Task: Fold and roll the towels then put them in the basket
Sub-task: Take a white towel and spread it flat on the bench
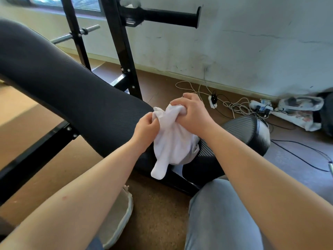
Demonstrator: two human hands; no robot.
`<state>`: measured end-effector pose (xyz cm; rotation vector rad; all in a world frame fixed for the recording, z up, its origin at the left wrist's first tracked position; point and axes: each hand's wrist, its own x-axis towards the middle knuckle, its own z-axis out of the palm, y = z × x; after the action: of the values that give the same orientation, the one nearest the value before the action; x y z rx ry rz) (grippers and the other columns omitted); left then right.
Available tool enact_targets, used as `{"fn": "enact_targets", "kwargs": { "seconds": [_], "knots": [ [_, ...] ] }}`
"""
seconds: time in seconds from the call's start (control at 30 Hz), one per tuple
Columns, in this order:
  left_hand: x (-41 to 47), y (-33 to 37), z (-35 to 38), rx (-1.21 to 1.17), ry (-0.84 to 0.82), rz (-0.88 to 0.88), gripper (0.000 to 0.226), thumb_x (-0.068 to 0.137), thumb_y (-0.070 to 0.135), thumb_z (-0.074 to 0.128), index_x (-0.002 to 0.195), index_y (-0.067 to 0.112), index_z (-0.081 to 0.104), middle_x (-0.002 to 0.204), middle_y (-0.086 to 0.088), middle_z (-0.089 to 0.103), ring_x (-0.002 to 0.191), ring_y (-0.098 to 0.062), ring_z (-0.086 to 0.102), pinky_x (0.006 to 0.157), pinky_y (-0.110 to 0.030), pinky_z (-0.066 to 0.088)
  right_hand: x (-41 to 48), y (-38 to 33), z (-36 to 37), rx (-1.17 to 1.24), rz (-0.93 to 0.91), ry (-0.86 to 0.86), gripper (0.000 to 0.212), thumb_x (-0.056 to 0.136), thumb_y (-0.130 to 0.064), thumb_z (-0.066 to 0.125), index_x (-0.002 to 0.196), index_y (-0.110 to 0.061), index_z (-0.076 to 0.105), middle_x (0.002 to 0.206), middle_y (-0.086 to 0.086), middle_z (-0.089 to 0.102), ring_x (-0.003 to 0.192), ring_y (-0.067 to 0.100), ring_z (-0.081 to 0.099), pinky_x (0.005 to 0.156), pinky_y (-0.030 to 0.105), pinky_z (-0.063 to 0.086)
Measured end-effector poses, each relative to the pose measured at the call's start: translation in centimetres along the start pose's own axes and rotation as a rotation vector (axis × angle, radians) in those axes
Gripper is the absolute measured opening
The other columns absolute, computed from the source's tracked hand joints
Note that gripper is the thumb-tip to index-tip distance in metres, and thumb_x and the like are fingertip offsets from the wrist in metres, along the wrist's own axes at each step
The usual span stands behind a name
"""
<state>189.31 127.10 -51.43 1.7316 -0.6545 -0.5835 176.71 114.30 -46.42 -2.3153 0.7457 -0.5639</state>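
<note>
Towel [173, 141] hangs bunched between our two hands, in the air just over the near end of the black padded surface [72, 87]. Our left hand [146, 128] pinches a corner of its upper edge, fingers [153, 121] curled tight on the cloth. Our right hand [192, 112] clamps a thicker wad of the same edge, just beside the left and slightly farther from us. From both grips the cloth drops downward, its long axis near vertical, with a loose tail dangling lowest. Nothing is folded yet, we judge. The coming move turns on the short gap between the hands: they need to part sideways along the top edge so the cloth opens flat. The surface lies to our left, nearer the left hand. A pale cloth-rimmed thing [124, 212] by our left forearm may be the basket; we cannot tell.
</note>
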Motion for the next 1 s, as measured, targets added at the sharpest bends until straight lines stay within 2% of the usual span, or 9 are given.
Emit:
{"fn": "enact_targets", "kwargs": {
  "seconds": [0.1,0.2,0.27,0.4,0.6,0.7,0.77,0.9,1.0],
  "knots": [
    [-0.6,0.7,-1.7,0.084,0.125,-0.017,0.03,0.09,0.037,0.052,0.068,0.02,0.044,0.069,0.001,0.047,0.067,-0.017,0.044,0.063,-0.041,0.042,-1.2,-0.9,-0.1,-0.121,-0.039,-0.053,0.029,0.091,-0.015,0.061,0.113,-0.025,0.078,0.152,0.009,0.046,0.142,0.031,0.031,0.114,0.04,0.026],
    [-1.6,1.4,-3.7,0.131,0.201,-0.038,0.035,0.088,0.044,0.054,0.079,0.01,0.059,0.072,-0.005,0.061,0.07,-0.024,0.059,0.069,-0.043,0.058,-2.2,-2.3,-0.7,-0.069,-0.127,-0.06,0.019,0.087,-0.012,0.063,0.091,-0.016,0.081,0.098,0.003,0.074,0.098,0.019,0.062,0.08,0.027,0.042],
    [-2.5,1.9,-4.8,0.182,0.224,-0.02,0.035,0.09,0.041,0.054,0.076,0.01,0.059,0.068,-0.002,0.06,0.065,-0.019,0.057,0.062,-0.036,0.051,-2.8,-3.4,-1.0,-0.023,-0.103,-0.12,0.014,0.086,-0.014,0.063,0.082,-0.019,0.075,0.077,-0.002,0.07,0.075,0.015,0.061,0.065,0.028,0.043],
    [-4.6,3.2,-6.9,0.091,0.341,-0.041,0.028,0.096,0.039,0.056,0.084,0.017,0.068,0.082,-0.001,0.07,0.067,-0.014,0.065,0.068,-0.04,0.063,-3.9,-5.7,-1.6,-0.001,-0.134,-0.194,0.016,0.082,-0.02,0.073,0.074,-0.029,0.063,0.072,-0.011,0.064,0.069,0.004,0.057,0.06,0.021,0.041],
    [-7.2,5.0,-10.2,-0.224,0.384,-0.062,0.012,0.105,0.018,0.055,0.103,0.025,0.065,0.109,-0.002,0.068,0.099,-0.019,0.068,0.063,-0.026,0.061,-5.2,-8.6,-1.8,0.082,-0.205,-0.295,0.013,0.083,-0.032,0.082,0.08,-0.028,0.069,0.062,-0.011,0.048,0.057,0.007,0.042,0.06,0.024,0.039],
    [-8.9,5.7,-11.7,-0.21,0.422,-0.012,0.012,0.102,0.017,0.058,0.099,0.028,0.062,0.106,-0.001,0.067,0.096,-0.017,0.067,0.057,-0.021,0.057,-5.8,-11.0,-1.3,0.099,-0.258,-0.249,0.012,0.088,-0.032,0.078,0.083,-0.028,0.068,0.067,-0.007,0.057,0.06,0.008,0.049,0.064,0.029,0.046],
    [-10.2,6.2,-12.5,-0.138,0.448,0.054,0.011,0.098,0.021,0.061,0.093,0.03,0.063,0.1,0.0,0.067,0.094,-0.016,0.067,0.059,-0.025,0.059,-6.3,-12.8,-0.6,0.111,-0.272,-0.246,0.014,0.088,-0.037,0.078,0.094,-0.029,0.069,0.081,-0.008,0.067,0.07,0.006,0.059,0.07,0.023,0.049],
    [-12.2,7.0,-14.2,0.127,0.451,0.217,0.01,0.093,0.042,0.067,0.089,0.033,0.064,0.09,0.003,0.069,0.088,-0.015,0.068,0.077,-0.035,0.062,-7.6,-16.6,1.4,0.203,-0.305,-0.348,0.061,0.084,-0.036,0.083,0.138,-0.028,0.055,0.116,-0.009,0.068,0.093,0.007,0.071,0.085,0.024,0.058],
    [-13.6,8.1,-15.2,0.211,0.45,0.324,0.014,0.091,0.042,0.069,0.087,0.029,0.067,0.084,0.006,0.068,0.082,-0.011,0.067,0.067,-0.024,0.055,-7.8,-18.4,2.9,0.235,-0.38,-0.255,0.054,0.088,-0.022,0.079,0.138,-0.028,0.057,0.109,-0.012,0.068,0.09,0.004,0.069,0.078,0.017,0.055]
  ]
}}
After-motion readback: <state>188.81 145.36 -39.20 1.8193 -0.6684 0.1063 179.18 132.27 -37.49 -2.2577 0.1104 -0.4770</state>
